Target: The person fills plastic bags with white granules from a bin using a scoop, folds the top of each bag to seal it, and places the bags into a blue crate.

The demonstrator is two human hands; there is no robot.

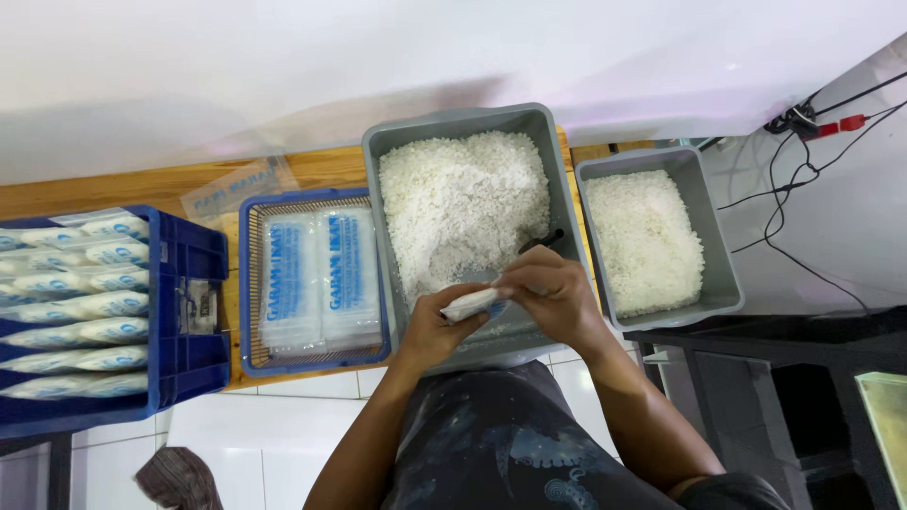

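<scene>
- Wooden bench [113,194] along the white wall, mostly covered by bins; left end runs out of frame.
- Big grey tub [460,121] at centre, heaped with coarse white grains [463,203]; near rim hidden behind the hands.
- Blue crate [189,312] at left, cut off by the frame edge, packed with filled bags [80,307] lying on their sides.
- Small grey tub [720,274] at right, level layer of the same white grains; touching or just beside the big tub, cannot tell.
- Blue basket [248,283] between crate and big tub, holds two flat stacks of empty printed bags [319,279].
- Loose clear bag [236,189] flat on the bench behind the basket, hard to make out.
- Left hand [436,326] and right hand [553,293] meet over the big tub's near edge, both pinching one small white bag [470,303] between thumb and fingers; bag contents not clear.
- Dark handle [540,242] pokes out of the grains just behind the right hand; its head is buried.
- Cables [803,170] at top right; rag [175,477] on the tile floor, partly cropped.
</scene>
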